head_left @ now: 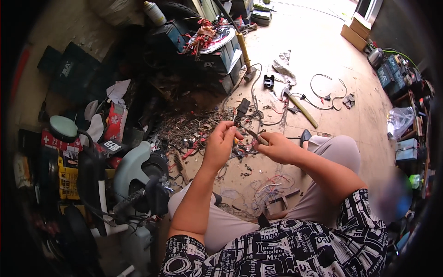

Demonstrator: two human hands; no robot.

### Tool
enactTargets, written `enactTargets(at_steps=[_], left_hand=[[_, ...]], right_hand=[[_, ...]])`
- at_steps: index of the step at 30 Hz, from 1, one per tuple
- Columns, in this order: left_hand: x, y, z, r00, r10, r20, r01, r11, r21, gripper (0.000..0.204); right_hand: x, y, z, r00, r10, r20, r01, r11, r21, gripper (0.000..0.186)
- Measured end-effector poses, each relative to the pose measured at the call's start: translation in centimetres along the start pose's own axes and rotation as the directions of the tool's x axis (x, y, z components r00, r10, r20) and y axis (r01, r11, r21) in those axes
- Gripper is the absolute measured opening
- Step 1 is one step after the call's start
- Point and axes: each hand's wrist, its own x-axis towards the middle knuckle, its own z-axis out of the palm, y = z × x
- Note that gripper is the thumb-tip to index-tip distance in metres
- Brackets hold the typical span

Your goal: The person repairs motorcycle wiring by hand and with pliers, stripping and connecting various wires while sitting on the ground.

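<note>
Both hands were busy: the left hand [220, 144] pinched a black piece [242, 108] beyond its fingers, maybe to keep it still, while the right hand [278, 148] gripped a thin tool [252, 134], above the messy floor [337, 123].

White lettering on shirt [277, 249], apparently dark box [217, 63] too
</note>
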Motion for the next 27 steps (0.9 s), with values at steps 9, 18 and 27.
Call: enactTargets(at_steps=[9,18,27], left_hand=[[0.7,-0.9,0.8,0.993,0.106,-0.061,-0.115,0.977,-0.182,0.012],[0.9,-1.8,1.6,0.991,0.034,-0.132,-0.043,0.997,-0.063,0.017],[0.9,-1.8,2.5,0.997,0.002,-0.075,-0.003,1.0,-0.016,0.021]], right_hand=[[-1.1,0.0,-0.8,0.982,-0.158,-0.106,0.133,0.969,-0.208,0.027],[-0.9,0.8,-1.3,0.994,-0.026,-0.102,0.008,0.984,-0.178,0.038],[-0.5,1.4,-1.1,0.998,0.04,-0.055,-0.048,0.985,-0.164,0.046]])
